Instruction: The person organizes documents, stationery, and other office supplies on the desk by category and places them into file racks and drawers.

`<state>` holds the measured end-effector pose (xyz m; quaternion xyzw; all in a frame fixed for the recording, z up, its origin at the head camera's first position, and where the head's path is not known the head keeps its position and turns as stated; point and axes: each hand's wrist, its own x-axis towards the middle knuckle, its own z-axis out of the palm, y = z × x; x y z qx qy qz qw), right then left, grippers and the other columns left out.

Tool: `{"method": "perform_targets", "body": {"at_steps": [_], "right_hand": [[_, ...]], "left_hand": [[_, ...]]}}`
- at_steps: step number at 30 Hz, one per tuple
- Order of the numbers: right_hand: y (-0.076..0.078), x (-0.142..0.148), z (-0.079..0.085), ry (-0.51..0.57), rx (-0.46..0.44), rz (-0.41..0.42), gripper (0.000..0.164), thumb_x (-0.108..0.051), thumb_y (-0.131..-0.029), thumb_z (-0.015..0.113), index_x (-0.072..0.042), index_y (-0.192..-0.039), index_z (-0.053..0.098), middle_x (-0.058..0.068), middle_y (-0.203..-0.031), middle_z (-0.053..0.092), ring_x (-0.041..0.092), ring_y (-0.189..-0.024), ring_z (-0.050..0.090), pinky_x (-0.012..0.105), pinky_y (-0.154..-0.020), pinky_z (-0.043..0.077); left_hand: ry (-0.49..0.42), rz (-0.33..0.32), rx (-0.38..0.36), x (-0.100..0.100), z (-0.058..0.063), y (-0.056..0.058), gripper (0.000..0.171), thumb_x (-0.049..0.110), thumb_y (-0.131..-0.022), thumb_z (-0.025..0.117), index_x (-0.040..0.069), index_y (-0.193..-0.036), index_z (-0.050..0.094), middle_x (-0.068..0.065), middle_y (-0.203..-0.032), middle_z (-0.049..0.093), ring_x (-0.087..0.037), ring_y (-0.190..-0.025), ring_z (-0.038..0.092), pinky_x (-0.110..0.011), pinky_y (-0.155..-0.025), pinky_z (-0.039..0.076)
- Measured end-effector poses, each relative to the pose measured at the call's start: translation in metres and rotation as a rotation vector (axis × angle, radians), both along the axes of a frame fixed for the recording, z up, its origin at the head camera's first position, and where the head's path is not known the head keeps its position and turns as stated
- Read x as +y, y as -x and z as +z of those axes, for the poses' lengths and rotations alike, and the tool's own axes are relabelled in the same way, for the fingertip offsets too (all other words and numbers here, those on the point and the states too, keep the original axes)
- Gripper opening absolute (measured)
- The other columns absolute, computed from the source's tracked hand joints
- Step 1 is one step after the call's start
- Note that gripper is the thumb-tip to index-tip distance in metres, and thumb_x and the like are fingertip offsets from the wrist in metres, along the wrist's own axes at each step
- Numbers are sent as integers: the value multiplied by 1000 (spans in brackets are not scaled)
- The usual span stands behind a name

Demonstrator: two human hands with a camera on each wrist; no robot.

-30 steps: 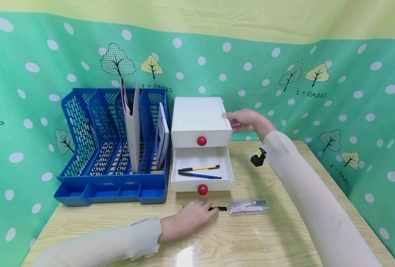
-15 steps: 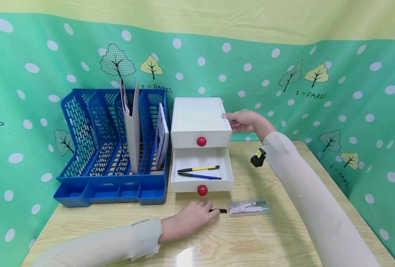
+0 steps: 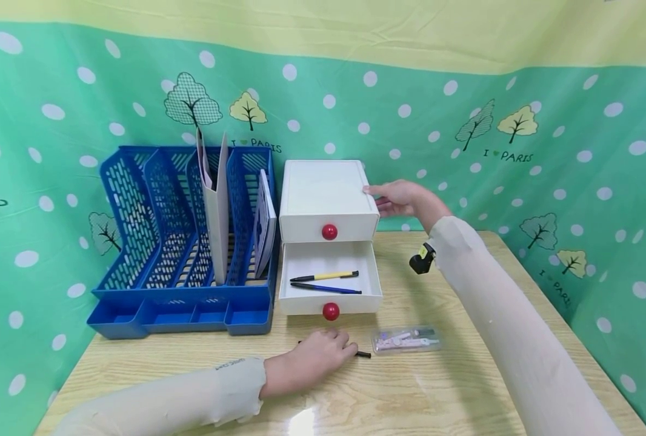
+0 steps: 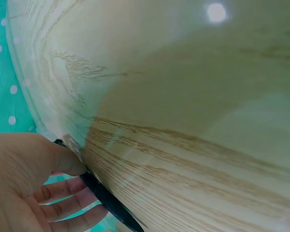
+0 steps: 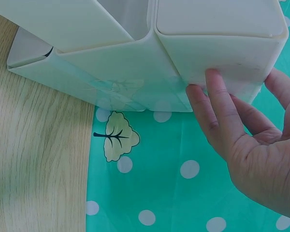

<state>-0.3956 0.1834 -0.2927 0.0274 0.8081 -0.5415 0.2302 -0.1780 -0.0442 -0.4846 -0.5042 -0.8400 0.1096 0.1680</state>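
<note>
My left hand point(image 3: 319, 356) is low over the table in front of the drawer unit, pinching a slim black pen point(image 4: 108, 200) between thumb and fingers. In the head view the hand covers the middle of this pen, and both ends stick out. My right hand point(image 3: 405, 197) rests its fingertips against the right side of the white drawer unit point(image 3: 325, 188), thumb at the top edge, as the right wrist view also shows. The unit's lower drawer point(image 3: 331, 303) is pulled out. Inside it lie a yellow-and-black pen point(image 3: 325, 275) and a blue pen point(image 3: 325, 288).
A clear case point(image 3: 406, 340) with compass-like pieces lies just right of the black pen. Left of the drawers stands a blue file rack point(image 3: 181, 309) holding a folder point(image 3: 216, 224) and a booklet point(image 3: 265, 224). A patterned curtain point(image 3: 410, 79) hangs behind the table.
The black pen has turned in my left hand, its right end swinging toward the table's front. My right hand stays against the drawer unit.
</note>
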Motion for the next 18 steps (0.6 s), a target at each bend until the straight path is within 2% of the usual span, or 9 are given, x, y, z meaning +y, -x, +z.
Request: {"method": "perform_targets", "body": {"at_steps": [5,10,18], "right_hand": [[0,0,-1,-5,6,5,68,-39,-102,59,1,-152,37,15,-128,54,21,-106,61,29,-90,60],[0,0,-1,-4,6,3,69,-40,-102,59,1,-152,36,15,-127,54,21,-105,62,28,-87,60],[-1,0,0,-10,2,2,69,-39,-102,59,1,-153,35,15,-128,54,21,-106,61,36,-105,53]], "left_hand": [[11,10,19,1,0,-1,28,9,-87,73,21,-110,65,7,-94,66,-6,-77,63,-14,-49,42],[9,20,-7,1,1,-1,28,8,-86,73,22,-109,66,6,-94,67,-7,-78,63,-14,-51,44],[-3,15,-63,0,3,-1,28,8,-87,72,23,-110,68,6,-96,68,-7,-80,64,-14,-53,46]]}}
